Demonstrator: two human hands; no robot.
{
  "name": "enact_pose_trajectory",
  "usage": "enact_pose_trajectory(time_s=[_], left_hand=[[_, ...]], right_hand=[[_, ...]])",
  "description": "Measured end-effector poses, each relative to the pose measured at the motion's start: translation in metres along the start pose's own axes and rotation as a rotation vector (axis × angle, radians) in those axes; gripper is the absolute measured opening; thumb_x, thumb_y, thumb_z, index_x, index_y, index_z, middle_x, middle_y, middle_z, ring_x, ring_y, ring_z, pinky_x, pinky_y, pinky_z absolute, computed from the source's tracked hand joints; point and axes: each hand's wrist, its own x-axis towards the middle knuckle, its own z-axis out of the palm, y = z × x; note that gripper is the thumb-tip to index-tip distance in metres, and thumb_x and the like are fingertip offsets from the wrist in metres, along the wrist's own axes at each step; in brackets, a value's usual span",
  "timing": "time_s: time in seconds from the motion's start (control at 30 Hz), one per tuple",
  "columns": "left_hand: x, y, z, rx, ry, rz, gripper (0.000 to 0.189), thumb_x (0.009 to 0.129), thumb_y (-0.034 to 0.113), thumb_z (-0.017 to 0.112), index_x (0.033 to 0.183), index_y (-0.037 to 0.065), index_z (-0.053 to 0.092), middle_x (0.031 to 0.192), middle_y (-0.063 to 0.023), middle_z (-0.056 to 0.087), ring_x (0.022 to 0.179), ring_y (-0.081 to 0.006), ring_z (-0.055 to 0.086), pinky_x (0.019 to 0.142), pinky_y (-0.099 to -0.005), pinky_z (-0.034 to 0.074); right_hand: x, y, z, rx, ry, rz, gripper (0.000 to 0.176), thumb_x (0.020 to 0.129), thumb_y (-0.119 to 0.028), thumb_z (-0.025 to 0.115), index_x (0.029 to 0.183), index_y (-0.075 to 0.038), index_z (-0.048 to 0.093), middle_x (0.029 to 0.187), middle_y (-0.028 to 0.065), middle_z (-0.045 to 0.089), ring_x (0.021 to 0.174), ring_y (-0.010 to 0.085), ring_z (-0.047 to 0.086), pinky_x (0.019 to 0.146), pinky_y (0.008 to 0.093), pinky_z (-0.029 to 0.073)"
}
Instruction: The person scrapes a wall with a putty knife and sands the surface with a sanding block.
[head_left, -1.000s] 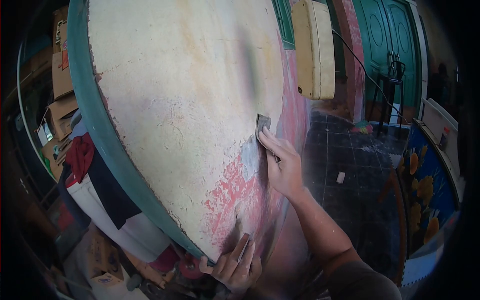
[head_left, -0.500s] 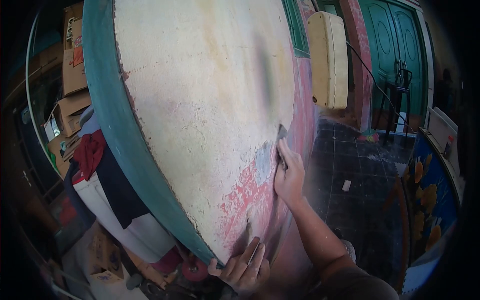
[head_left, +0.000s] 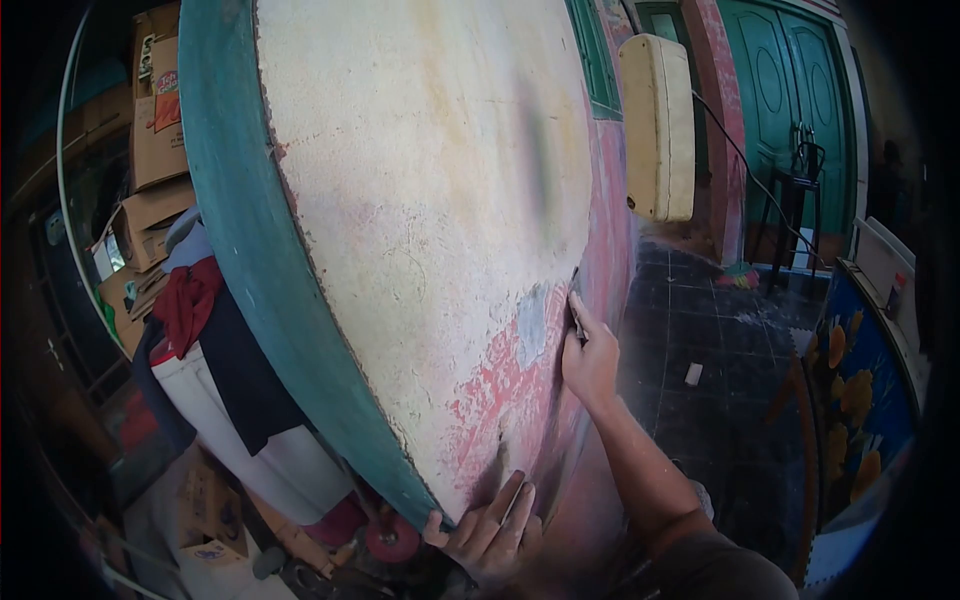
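Observation:
My right hand (head_left: 591,352) is closed around a small scraper (head_left: 575,274), its dark blade pointing up along the right edge of the cream wall (head_left: 430,170). Left of that hand the old coat is gone in places, showing pink paint and a grey bare patch (head_left: 531,325). Lower down, my left hand (head_left: 490,535) rests by the wall's bottom corner, thumb at the end of the green frame (head_left: 270,235). A thin, flat strip (head_left: 513,502) sits between its fingers; I cannot tell what it is.
A cream box (head_left: 657,128) juts out at the upper right, before a green door (head_left: 785,110) and a dark stool (head_left: 795,190). Dark tiles (head_left: 700,330) cover the floor. Draped clothes (head_left: 190,305) and cardboard boxes (head_left: 160,140) stand left; a painted panel (head_left: 860,390) stands right.
My right hand has shifted slightly down and right with the scraper, whose blade now shows narrower. My left hand stays at the bottom corner. The view has turned a little.

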Motion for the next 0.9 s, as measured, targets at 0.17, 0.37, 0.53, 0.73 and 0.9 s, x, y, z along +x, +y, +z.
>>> enact_pose_trajectory(time_s=[0.17,0.37,0.53,0.73,0.9], left_hand=[[-0.001,-0.001,0.003,-0.002,0.029,0.001,0.024,0.1,0.03,0.064,0.113,0.029,0.084,0.107,0.0143,0.084,0.065,-0.0037,0.051,0.132,-0.0492,0.019],[-0.005,-0.002,0.002,-0.009,0.05,0.0,0.023,0.102,0.031,0.064,0.113,0.029,0.084,0.107,0.0145,0.084,0.065,-0.0035,0.051,0.132,-0.0484,0.02],[-0.015,-0.004,0.011,-0.029,0.141,-0.017,0.023,0.103,0.031,0.063,0.112,0.029,0.084,0.106,0.0143,0.084,0.064,-0.0032,0.051,0.131,-0.0474,0.021],[-0.017,-0.009,0.018,-0.127,0.24,0.022,0.025,0.097,0.023,0.064,0.112,0.024,0.084,0.103,0.0094,0.085,0.061,-0.0029,0.055,0.13,-0.0462,0.021],[-0.02,-0.022,0.032,-0.189,0.356,0.089,0.03,0.091,0.018,0.065,0.115,0.016,0.083,0.103,0.002,0.085,0.07,-0.0053,0.069,0.129,-0.0465,0.024]], right_hand=[[-0.013,-0.08,-0.022,0.067,0.055,-0.524,0.059,0.082,0.007,0.066,0.14,-0.005,0.072,0.14,0.0268,0.07,0.099,0.0356,0.07,0.093,0.0391,0.054],[-0.004,-0.01,0.004,0.007,0.112,-0.216,0.054,0.088,0.005,0.064,0.142,0.0,0.068,0.139,0.0249,0.07,0.103,0.0392,0.07,0.098,0.0413,0.053],[-0.001,-0.031,0.0,0.193,0.114,-0.14,0.051,0.096,0.002,0.062,0.146,0.004,0.063,0.119,0.0222,0.07,0.106,0.0328,0.07,0.098,0.0385,0.053],[-0.04,-0.114,-0.017,0.294,-0.065,-0.511,0.067,0.087,0.011,0.06,0.153,0.002,0.059,0.125,0.0216,0.062,0.117,0.0335,0.058,0.107,0.042,0.044],[-0.021,-0.101,-0.007,0.241,-0.104,-0.458,0.071,0.09,0.007,0.057,0.16,0.004,0.05,0.129,0.0197,0.054,0.117,0.0321,0.048,0.114,0.0416,0.035]])
